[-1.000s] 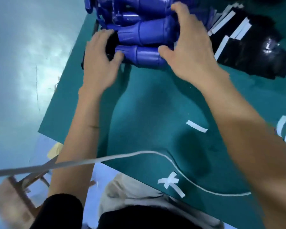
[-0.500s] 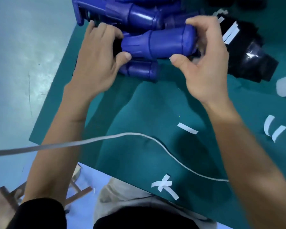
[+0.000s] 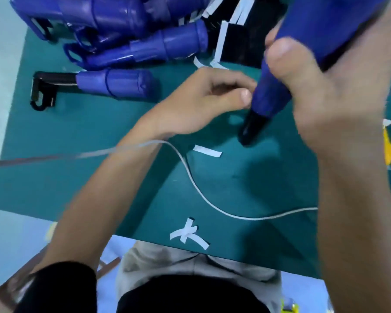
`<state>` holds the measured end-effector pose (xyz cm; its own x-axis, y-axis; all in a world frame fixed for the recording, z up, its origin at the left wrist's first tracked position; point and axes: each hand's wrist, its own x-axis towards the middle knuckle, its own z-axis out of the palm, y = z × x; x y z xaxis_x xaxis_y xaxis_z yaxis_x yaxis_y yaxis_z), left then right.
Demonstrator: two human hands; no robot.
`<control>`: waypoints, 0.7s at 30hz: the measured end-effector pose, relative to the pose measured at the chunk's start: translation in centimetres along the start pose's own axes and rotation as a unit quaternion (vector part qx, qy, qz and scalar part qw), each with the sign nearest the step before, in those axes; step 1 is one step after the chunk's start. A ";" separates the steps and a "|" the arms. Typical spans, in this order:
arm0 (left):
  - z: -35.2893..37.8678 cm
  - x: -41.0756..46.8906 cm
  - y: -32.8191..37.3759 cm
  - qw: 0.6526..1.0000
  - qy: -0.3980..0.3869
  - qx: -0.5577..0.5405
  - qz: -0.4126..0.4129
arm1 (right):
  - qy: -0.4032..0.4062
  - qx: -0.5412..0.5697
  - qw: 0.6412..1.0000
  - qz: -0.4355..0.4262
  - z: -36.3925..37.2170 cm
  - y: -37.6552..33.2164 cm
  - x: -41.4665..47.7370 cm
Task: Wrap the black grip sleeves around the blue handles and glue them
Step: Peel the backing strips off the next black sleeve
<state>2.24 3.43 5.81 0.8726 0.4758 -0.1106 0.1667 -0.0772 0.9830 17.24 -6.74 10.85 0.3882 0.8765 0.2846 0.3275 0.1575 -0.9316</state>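
My right hand (image 3: 336,105) grips the blue plastic handle (image 3: 271,96), its top cut off by the frame; my blurred left hand (image 3: 203,98) curls against it, and I cannot tell whether it holds.

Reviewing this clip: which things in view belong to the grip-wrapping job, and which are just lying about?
Job: held blue handle, gripped by the right hand, left hand at its neck; pile of blue handles; black grip sleeves.
Lying about: white cord; loose white strips; yellow object at the right edge.
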 end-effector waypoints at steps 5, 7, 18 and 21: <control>1.6 1.4 -2.5 0.992 0.047 -0.112 -0.046 | -0.218 -0.336 0.910 0.107 -0.9 2.2 -1.2; 2.0 1.0 -3.7 0.994 0.043 -0.084 -0.060 | -0.265 -0.397 0.868 0.135 -0.4 4.0 -1.4; 0.7 0.3 -5.6 0.982 0.105 0.140 -0.065 | -0.234 -0.293 0.916 0.141 -0.2 8.2 -3.0; 0.1 0.1 -5.9 0.980 0.131 0.142 -0.052 | -0.036 -0.184 0.968 0.165 -1.5 7.5 -2.0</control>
<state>1.36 3.87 -0.03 0.7020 0.7002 -0.1302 0.4027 -0.2395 0.8834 20.20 -8.02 3.64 0.4669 0.8833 -0.0433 0.4854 -0.2969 -0.8223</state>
